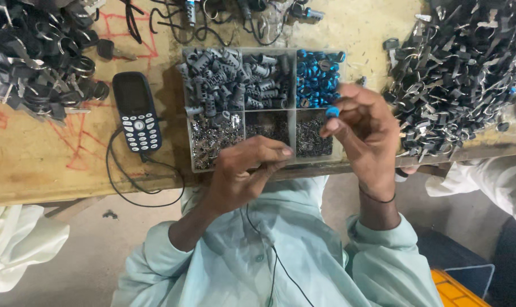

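left hand (243, 170): closest to the body, at the near table edge, fingers curled together and pinching something tiny. Can't tell what, it's hidden in the grip.

right hand (366, 133): raised a bit higher, over the tray's right end, thumb and fingertips clamped on a small blue cap (332, 112). Thin dark band on the wrist.

cable (272, 256): thin black wire running down the pale green shirt, right under the hands.

parts tray (269, 51): clear divided box just beyond the hands. Near row holds small silvery bits, far row has grey cylinders in two sections and blue caps (314, 77) in the right one.

phone (136, 111): dark keypad handset left of the tray, its cord looping off the table edge.

key piles: big heap of dark-headed keys (456, 74) on the right, another heap of keys (33, 57) at far left.

other person: a white sleeve (491, 182) at the right edge, not involved.

what could go wrong: I'd guess a slip. The cap is held in mid-air by fingertips only, right at the table edge, so a fumble could drop it to the floor. That loose cable could also snag a wrist.
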Available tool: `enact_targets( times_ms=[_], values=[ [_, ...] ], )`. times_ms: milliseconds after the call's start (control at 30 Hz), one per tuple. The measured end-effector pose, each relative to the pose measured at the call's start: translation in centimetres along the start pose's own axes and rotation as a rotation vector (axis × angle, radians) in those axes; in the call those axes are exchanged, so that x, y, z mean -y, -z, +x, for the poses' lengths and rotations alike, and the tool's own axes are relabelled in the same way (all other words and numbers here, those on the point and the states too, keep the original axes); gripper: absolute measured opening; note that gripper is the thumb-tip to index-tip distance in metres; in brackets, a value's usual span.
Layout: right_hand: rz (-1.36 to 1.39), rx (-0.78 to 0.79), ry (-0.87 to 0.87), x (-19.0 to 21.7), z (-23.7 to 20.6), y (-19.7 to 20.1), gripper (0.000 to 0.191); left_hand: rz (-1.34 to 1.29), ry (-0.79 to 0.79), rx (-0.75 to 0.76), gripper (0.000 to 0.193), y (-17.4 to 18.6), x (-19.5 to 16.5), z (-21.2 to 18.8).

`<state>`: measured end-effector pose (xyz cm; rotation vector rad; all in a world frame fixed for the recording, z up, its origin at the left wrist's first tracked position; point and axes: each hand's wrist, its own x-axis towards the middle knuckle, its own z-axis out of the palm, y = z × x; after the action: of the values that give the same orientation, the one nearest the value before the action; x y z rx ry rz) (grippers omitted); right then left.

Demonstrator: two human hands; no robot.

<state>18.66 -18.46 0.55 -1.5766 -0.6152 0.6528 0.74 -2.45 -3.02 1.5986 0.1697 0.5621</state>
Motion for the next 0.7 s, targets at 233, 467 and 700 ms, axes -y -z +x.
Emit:
enact_targets(
  times_ms=[233, 467, 700],
  values=[
    [0.053, 0.195, -0.090, 1.4, -2.8, 0.5, 0.026, 0.229, -0.209, 0.075, 0.036, -0.2, -1.3, 0.1],
    [0.178, 0.386, -0.275, 0.3, -2.9, 0.7, 0.021, 0.406, -0.284, 0.267, 0.040, 0.0, -1.7, -0.5],
    [0.218, 0.546, -0.469, -1.6, -3.2, 1.9, 0.034, 0.445, -0.447, 0.275, 0.039, -0.2, -1.3, -0.7]
  ],
)
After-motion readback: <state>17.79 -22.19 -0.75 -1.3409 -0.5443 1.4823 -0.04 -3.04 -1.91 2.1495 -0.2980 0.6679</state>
